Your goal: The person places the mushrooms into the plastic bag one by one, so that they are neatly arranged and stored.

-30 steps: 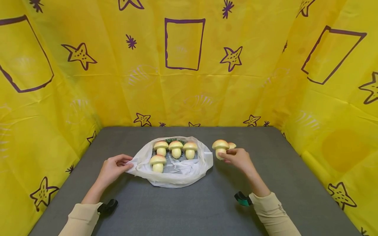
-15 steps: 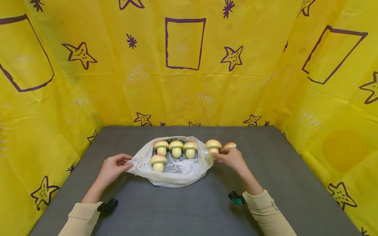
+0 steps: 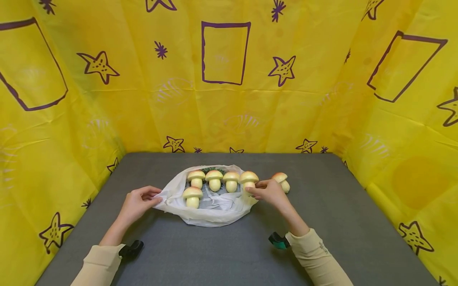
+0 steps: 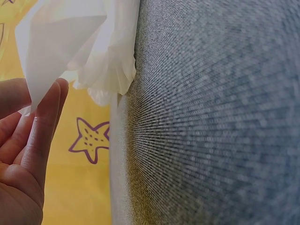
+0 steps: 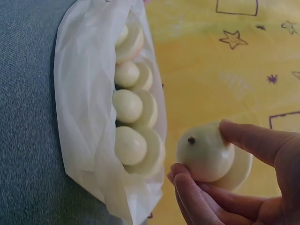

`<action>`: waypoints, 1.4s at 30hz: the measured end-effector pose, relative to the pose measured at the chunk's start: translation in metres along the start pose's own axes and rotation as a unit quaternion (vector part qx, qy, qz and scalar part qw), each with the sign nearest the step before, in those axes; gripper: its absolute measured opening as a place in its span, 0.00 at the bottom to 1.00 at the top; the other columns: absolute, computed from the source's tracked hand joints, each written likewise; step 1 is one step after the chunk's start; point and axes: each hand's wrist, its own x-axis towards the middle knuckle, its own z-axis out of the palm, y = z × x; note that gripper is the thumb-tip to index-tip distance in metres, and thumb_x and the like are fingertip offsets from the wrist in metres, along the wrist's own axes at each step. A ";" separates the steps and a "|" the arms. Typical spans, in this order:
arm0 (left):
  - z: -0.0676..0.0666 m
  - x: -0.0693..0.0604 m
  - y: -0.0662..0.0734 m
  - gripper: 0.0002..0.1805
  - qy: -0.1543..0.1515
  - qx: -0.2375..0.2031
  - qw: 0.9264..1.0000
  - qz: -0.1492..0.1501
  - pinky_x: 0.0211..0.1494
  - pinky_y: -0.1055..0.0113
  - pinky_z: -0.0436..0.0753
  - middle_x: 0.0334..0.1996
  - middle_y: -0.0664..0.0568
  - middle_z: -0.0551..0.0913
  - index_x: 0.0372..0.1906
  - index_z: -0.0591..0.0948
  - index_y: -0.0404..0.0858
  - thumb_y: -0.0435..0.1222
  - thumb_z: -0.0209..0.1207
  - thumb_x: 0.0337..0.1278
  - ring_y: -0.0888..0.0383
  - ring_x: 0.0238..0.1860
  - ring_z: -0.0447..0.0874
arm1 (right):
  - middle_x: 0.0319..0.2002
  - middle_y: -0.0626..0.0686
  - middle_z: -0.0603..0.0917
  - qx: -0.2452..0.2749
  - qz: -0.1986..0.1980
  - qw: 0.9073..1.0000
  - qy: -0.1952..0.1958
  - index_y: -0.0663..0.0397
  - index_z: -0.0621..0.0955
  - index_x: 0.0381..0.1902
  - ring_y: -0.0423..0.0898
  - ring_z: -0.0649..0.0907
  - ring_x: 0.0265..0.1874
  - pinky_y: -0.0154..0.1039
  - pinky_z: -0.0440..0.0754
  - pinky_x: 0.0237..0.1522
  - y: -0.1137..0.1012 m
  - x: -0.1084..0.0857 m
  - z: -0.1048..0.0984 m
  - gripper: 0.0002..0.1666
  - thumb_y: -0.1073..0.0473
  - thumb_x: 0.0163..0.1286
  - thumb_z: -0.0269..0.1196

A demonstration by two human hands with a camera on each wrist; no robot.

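Observation:
A white plastic bag [image 3: 214,218] lies spread on the table with its mouth facing up. Its left corner is pinched between thumb and fingers of my left hand [image 3: 136,206]; the left wrist view shows the bag's thin corner [image 4: 47,56] there. Inside are several toy mushrooms with pale stems: a back row including a mushroom [image 3: 214,178], and one mushroom [image 3: 192,196] in front. My right hand [image 3: 270,194] holds another mushroom [image 3: 249,176] by its stem at the bag's right rim. The right wrist view shows a dark spot on this mushroom's stem end [image 5: 204,150].
One more mushroom [image 3: 280,180] lies tilted on the grey table [image 3: 214,254], right of the bag and behind my right hand. Something green and leafy [image 3: 216,170] shows at the bag's back edge. Yellow cloth [image 3: 229,115] with drawn stars surrounds the table.
My right hand has carried its mushroom leftward from beside the bag to the bag's right rim, uncovering the mushroom behind it. My left hand keeps its pinch on the bag.

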 end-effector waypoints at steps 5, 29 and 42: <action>-0.002 0.000 0.003 0.13 -0.005 -0.004 1.000 -0.012 0.33 0.75 0.79 0.35 0.47 0.85 0.40 0.85 0.40 0.42 0.68 0.50 0.64 0.30 0.79 | 0.39 0.63 0.86 0.003 0.002 1.000 -0.002 0.69 0.83 0.44 0.50 0.87 0.29 0.40 0.84 0.35 -0.004 0.001 0.008 0.29 0.48 0.55 0.71; -0.002 -0.001 0.003 0.13 -0.008 -0.005 1.000 -0.018 0.33 0.75 0.79 0.35 0.47 0.86 0.40 0.85 0.40 0.41 0.68 0.50 0.64 0.30 0.79 | 0.34 0.58 0.88 -0.001 -0.007 0.999 -0.045 0.65 0.85 0.38 0.50 0.87 0.28 0.44 0.85 0.34 -0.017 0.006 0.054 0.24 0.49 0.53 0.73; -0.002 -0.001 0.003 0.13 -0.005 -0.010 1.000 -0.008 0.32 0.75 0.80 0.35 0.46 0.86 0.40 0.84 0.39 0.40 0.68 0.50 0.66 0.29 0.80 | 0.28 0.59 0.87 0.014 -0.010 0.998 -0.067 0.66 0.85 0.36 0.54 0.87 0.28 0.45 0.85 0.33 -0.018 0.011 0.076 0.23 0.50 0.54 0.72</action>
